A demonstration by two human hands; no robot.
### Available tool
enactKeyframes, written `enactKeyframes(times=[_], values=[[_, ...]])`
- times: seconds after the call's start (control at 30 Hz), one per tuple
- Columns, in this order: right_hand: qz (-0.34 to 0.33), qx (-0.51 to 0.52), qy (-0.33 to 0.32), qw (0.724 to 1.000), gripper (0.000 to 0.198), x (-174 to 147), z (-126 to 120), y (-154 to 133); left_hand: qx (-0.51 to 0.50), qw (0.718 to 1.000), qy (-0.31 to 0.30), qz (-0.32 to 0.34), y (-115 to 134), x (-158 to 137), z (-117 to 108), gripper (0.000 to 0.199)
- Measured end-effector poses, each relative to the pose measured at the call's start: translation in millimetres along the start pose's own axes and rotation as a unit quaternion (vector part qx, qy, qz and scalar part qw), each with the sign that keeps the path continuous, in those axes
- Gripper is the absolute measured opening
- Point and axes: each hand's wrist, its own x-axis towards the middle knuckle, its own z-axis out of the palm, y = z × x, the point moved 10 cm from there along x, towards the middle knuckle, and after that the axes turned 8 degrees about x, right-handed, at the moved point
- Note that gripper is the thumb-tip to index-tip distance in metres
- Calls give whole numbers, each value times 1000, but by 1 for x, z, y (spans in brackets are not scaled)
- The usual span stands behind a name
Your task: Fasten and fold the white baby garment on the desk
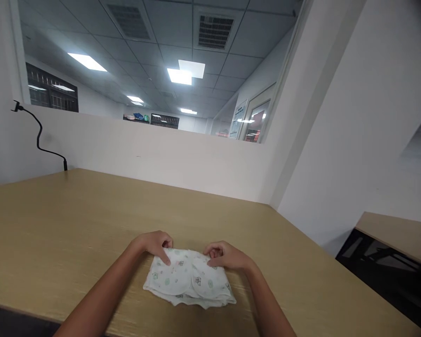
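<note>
A white baby garment (177, 281) with small green and dark prints lies folded near the front of the wooden table. Two rounded front flaps meet at its middle, and its lower edge is wavy. My left hand (156, 243) grips the far left corner, thumb on top and fingers curled at the far edge. At the far right corner, my right hand (228, 256) holds the cloth in the same way, with its fingers bent and thumb on the fabric. The parts of the fingers under the cloth are hidden.
The wooden table (91, 210) meets a low white wall (161, 159) with a window above it. A black gooseneck holder (39, 135) stands at the far left edge. To the right is another table (400, 234) with a dark underside.
</note>
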Motion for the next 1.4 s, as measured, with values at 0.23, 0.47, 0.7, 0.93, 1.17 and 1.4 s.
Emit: enactKeyframes(times=[0.23, 0.47, 0.7, 0.93, 1.17, 1.4], values=[[8, -62, 21, 998, 15, 4, 7, 6, 28, 997, 62, 37, 17, -1, -12, 21], [-99, -94, 196, 971, 18, -2, -19, -38, 81, 933, 350, 17, 36, -24, -67, 7], [-192, -151, 253, 936, 12, -22, -32, -75, 186, 902, 387, 52, 57, -39, -74, 20], [-101, -121, 139, 978, 11, -17, -19, -45, 117, 980, 156, 48, 35, -11, -27, 39], [-132, -127, 184, 966, 22, 0, -11, -24, 83, 979, 172, 64, 38, -5, -17, 26], [-160, -124, 206, 957, 20, 15, -7, -2, 55, 973, 206, 90, 64, -10, -26, 33]])
